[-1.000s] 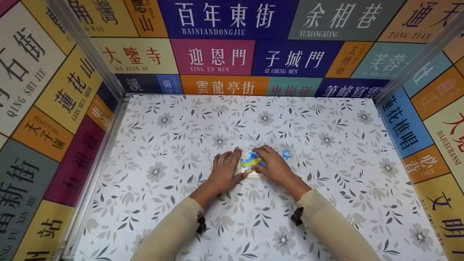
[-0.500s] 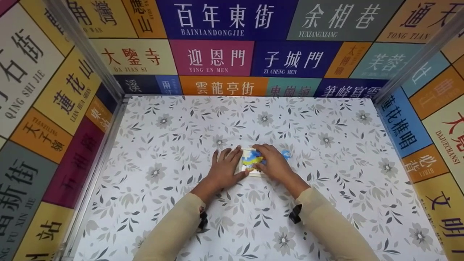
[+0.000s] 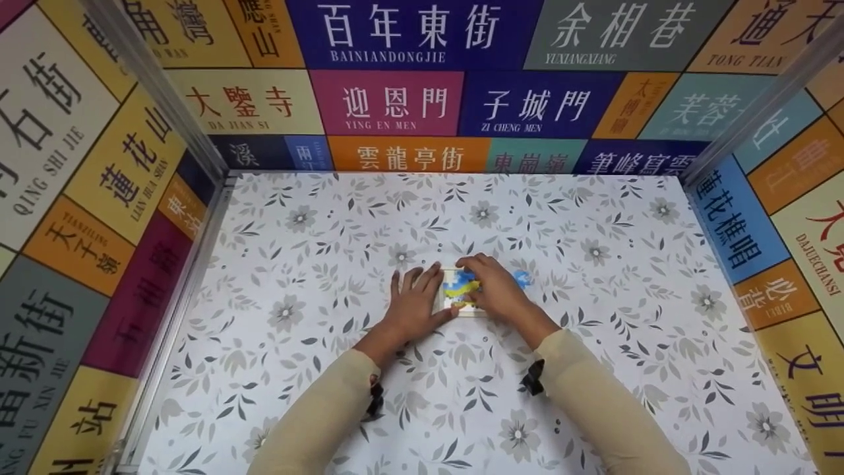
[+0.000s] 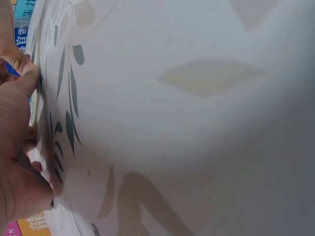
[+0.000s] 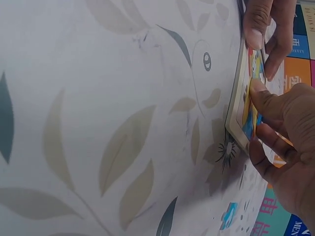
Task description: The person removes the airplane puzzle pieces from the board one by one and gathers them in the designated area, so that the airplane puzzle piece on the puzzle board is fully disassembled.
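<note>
OK, on the floral counter (image 3: 330,264), sign-covered walls (image 3: 389,102) are rising behind the puzzle board (image 5: 236,98) & on both sides, well apart from it. A loose blue pc (image 3: 523,278) is lying R of the board, not touching. Beige sleeves (image 3: 323,409) w/ black straps (image 3: 533,377) are reaching in from the board's near side. In head view, the R grip (image 3: 500,290) is hiding the board's R part.

The board's sitting flat btwn both hands, showing a pale rim round blue, yellow & white; finer detail's too small to read. R grip is pinching a yellow-blue pc (image 5: 252,110) at the board, thumb & fingers nearly closed. L grip (image 3: 415,307) is resting released, fingers spreading along the board's L edge, thumb touching its near rim.
</note>
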A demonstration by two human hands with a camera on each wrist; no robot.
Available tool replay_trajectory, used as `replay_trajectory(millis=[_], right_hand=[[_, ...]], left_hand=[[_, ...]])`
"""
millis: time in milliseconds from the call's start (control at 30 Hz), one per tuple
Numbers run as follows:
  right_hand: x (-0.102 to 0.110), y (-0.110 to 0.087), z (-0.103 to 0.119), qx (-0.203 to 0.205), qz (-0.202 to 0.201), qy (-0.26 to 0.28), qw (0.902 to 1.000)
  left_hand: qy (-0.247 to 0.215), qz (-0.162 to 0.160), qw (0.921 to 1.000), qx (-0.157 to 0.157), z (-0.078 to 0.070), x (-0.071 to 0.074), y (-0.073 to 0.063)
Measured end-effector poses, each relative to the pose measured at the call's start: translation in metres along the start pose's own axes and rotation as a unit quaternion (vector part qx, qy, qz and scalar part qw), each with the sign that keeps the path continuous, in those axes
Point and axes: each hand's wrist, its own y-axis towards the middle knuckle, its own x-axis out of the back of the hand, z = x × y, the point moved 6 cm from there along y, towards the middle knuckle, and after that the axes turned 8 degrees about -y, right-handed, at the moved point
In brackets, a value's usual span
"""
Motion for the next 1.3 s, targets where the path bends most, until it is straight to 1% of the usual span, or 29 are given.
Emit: replay_trajectory(millis=[200, 367, 533, 633, 833, 1067, 1200, 1300], right_hand=[[-0.005, 0.001, 0.001, -0.005, 0.012, -0.013, 0.9998], [-0.004, 0.002, 0.005, -0.006, 0.023, -0.038, 0.9990], [0.001, 0.003, 0.006, -0.020, 0.028, -0.056, 0.9978], [0.002, 0.004, 0.006, -0.024, 0.027, -0.061, 0.9975], [0.002, 0.003, 0.007, -0.018, 0.021, -0.074, 0.9969], [0.001, 0.002, 0.010, -0.001, 0.007, -0.083, 0.9965], [0.003, 0.002, 0.011, 0.001, 0.003, -0.079, 0.9969], [0.005, 0.003, 0.011, -0.001, 0.001, -0.072, 0.9974]], left_hand=[[-0.005, 0.001, 0.9999, -0.012, -0.001, -0.002, -0.003], [-0.001, 0.002, 1.0000, -0.002, -0.002, -0.004, -0.003], [-0.005, 0.005, 1.0000, 0.002, -0.005, -0.001, -0.001], [0.000, 0.004, 1.0000, 0.002, -0.005, 0.001, 0.001], [0.005, 0.005, 1.0000, 0.003, -0.006, 0.001, 0.001], [-0.012, 0.011, 0.9999, 0.002, -0.004, 0.000, -0.001], [-0.027, 0.010, 0.9996, -0.001, -0.002, -0.002, 0.001], [-0.025, 0.007, 0.9997, -0.002, -0.002, 0.000, 0.003]])
